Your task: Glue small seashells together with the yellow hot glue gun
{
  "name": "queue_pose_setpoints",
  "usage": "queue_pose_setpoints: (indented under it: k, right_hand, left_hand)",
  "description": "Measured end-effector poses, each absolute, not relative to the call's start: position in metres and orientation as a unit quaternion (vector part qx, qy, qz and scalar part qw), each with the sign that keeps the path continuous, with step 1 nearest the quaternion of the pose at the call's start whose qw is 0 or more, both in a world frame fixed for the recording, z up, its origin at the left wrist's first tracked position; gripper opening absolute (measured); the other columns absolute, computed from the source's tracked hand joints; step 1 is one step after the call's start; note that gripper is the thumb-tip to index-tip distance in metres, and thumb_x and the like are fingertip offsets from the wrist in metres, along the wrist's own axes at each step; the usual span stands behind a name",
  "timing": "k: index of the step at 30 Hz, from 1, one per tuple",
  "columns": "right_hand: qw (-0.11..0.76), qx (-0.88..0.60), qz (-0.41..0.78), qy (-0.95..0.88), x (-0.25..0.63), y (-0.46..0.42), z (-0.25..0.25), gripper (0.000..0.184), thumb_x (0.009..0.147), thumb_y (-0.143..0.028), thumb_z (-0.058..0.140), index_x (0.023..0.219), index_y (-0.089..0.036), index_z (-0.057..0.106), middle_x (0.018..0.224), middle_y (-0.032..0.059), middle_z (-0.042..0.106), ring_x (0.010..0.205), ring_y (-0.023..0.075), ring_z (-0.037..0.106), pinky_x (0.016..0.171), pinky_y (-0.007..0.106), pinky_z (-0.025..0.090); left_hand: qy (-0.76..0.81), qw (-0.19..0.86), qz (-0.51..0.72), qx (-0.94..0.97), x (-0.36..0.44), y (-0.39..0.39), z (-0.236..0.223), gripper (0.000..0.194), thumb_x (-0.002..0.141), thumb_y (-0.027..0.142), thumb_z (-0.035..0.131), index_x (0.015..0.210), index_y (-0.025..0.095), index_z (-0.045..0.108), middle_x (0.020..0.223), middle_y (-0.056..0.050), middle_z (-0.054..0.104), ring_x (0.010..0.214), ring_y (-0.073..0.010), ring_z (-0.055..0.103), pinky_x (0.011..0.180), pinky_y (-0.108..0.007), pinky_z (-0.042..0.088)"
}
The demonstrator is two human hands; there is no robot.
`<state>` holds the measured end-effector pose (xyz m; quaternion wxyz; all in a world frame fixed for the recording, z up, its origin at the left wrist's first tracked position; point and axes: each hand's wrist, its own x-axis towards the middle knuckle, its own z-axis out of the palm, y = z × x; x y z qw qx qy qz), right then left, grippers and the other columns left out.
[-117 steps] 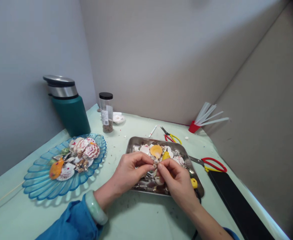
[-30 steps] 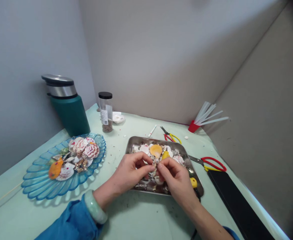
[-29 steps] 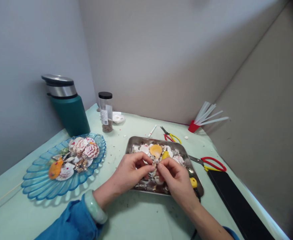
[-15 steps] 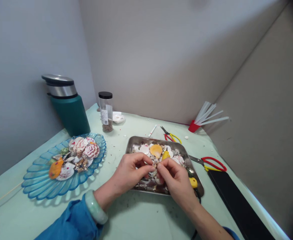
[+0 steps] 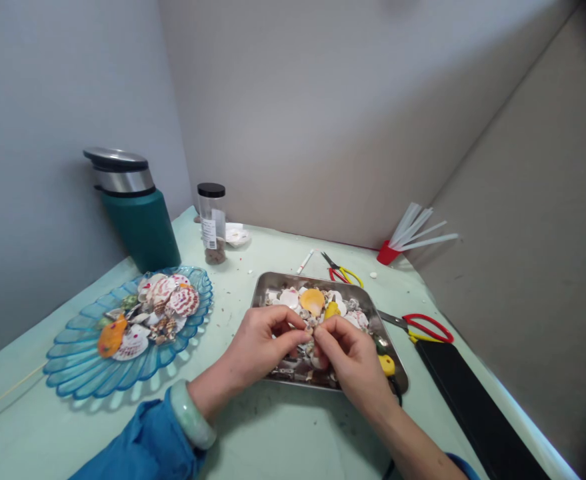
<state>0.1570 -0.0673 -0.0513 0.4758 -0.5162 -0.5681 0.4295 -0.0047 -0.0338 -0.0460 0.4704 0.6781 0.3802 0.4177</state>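
Over a metal tray (image 5: 259,288) of mixed seashells, my left hand (image 5: 267,337) and my right hand (image 5: 350,353) meet with fingertips pinched. Between them is a small pale shell (image 5: 309,331), mostly covered by the fingers. Thumb and forefinger of each hand press on it from either side. Behind the fingers in the tray lie an orange scallop shell (image 5: 312,301) and a white shell (image 5: 289,297). A yellow tool part (image 5: 387,365) with a black cord shows at the tray's right side, beside my right hand.
Left stands a blue shell-shaped plate (image 5: 77,373) holding shells, with a green bottle (image 5: 145,227) and a clear jar (image 5: 213,233) behind. To the right are large scissors (image 5: 425,327), a black bar (image 5: 473,407) and a red cup (image 5: 387,253) of glue sticks. Small scissors (image 5: 340,270) lie behind the tray.
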Motion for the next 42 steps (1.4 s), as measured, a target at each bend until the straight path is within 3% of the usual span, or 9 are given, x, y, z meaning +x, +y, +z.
queue_pose_setpoints:
  k: [32, 42]
  right_hand:
    - [0.489, -0.481, 0.460, -0.564, 0.1584, -0.0673, -0.0513, 0.031, 0.086, -0.044, 0.057, 0.068, -0.019, 0.051, 0.059, -0.0037, 0.049, 0.053, 0.0104, 0.044, 0.051, 0.022, 0.038]
    - [0.485, -0.487, 0.454, -0.567, 0.1582, -0.0669, -0.0505, 0.029, 0.087, -0.040, 0.056, 0.069, -0.019, 0.051, 0.060, -0.0039, 0.049, 0.053, 0.0101, 0.043, 0.051, 0.022, 0.037]
  left_hand:
    - [0.384, 0.487, 0.406, 0.671, -0.0047, -0.0344, -0.0445, 0.014, 0.074, 0.022, 0.067, 0.084, 0.017, 0.058, 0.071, 0.002, 0.062, 0.052, -0.0090, 0.056, 0.049, -0.020, 0.046]
    - [0.352, 0.502, 0.408, 0.676, -0.0055, -0.0354, -0.0469, 0.029, 0.078, 0.019, 0.062, 0.107, 0.017, 0.058, 0.078, 0.000, 0.064, 0.053, -0.0094, 0.058, 0.051, -0.022, 0.049]
